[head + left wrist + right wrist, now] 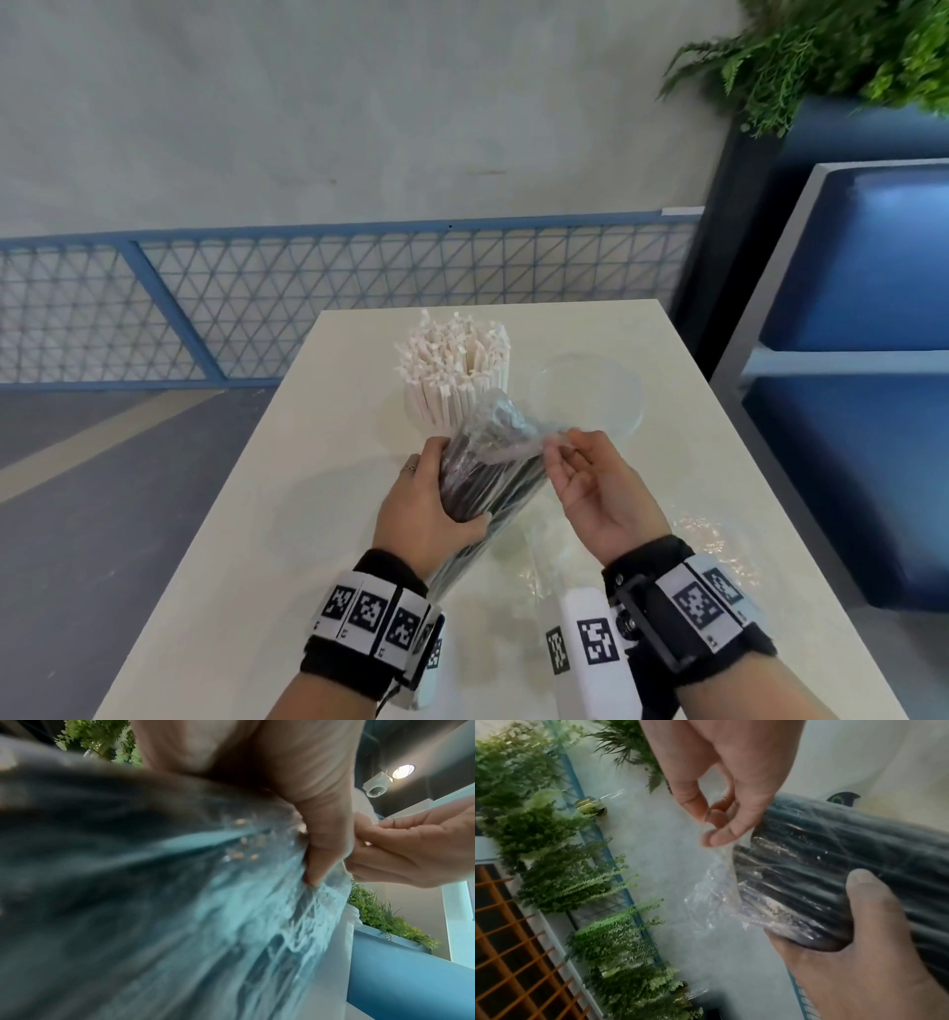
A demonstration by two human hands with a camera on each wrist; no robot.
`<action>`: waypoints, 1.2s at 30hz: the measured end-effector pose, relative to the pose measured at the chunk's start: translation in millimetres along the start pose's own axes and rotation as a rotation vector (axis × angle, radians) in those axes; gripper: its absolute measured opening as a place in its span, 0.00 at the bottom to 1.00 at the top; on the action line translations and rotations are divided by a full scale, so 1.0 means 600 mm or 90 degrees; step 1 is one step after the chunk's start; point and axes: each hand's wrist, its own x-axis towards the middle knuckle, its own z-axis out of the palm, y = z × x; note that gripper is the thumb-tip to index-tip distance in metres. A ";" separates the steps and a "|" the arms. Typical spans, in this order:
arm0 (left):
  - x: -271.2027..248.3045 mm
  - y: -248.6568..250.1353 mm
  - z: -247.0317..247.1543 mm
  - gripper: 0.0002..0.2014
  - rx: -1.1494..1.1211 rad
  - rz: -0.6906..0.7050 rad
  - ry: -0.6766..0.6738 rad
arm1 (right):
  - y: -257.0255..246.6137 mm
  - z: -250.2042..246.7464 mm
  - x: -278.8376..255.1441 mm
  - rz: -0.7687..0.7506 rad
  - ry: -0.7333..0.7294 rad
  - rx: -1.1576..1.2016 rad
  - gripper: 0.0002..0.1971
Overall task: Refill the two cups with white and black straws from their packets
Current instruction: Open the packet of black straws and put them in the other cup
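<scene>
Left hand [429, 506] grips one packet of black straws [488, 478]; right hand [590, 488] pinches its plastic mouth; one cupful of white straws [454, 370] beyond.

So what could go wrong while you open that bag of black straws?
The left hand grips only the middle of the black straw packet, which is tilted, so straws might slide out once the right hand tears the thin plastic it pinches. The packet's top also sits close to the full cup of white straws; a sudden tug could knock it over.
</scene>
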 end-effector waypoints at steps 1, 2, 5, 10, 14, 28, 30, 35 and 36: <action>-0.001 -0.004 -0.002 0.32 -0.007 -0.004 -0.003 | -0.002 0.000 0.003 -0.024 0.002 0.001 0.09; -0.001 -0.008 -0.004 0.31 -0.015 -0.010 -0.004 | -0.003 0.000 0.006 -0.063 0.002 -0.037 0.07; 0.000 -0.016 -0.010 0.30 -0.040 -0.019 0.008 | 0.004 -0.010 0.007 -0.287 -0.012 -0.372 0.01; 0.004 -0.024 -0.013 0.32 -0.056 -0.015 0.001 | 0.041 -0.030 0.004 -0.662 -0.177 -0.901 0.36; -0.003 -0.031 -0.019 0.32 -0.049 0.009 -0.032 | 0.006 0.013 0.025 -0.645 -0.116 -0.791 0.05; -0.014 -0.025 -0.036 0.36 -0.269 0.051 -0.015 | -0.004 0.064 -0.005 -0.636 -0.297 -1.036 0.06; -0.015 -0.029 -0.028 0.35 -0.295 0.044 -0.022 | -0.013 0.077 -0.002 -0.538 -0.330 -1.136 0.10; -0.017 -0.052 -0.007 0.36 -0.318 0.008 -0.030 | -0.010 0.088 0.001 -0.381 -0.418 -1.270 0.19; -0.017 -0.055 -0.006 0.37 -0.326 0.002 -0.037 | -0.004 0.088 0.001 -0.372 -0.421 -1.266 0.19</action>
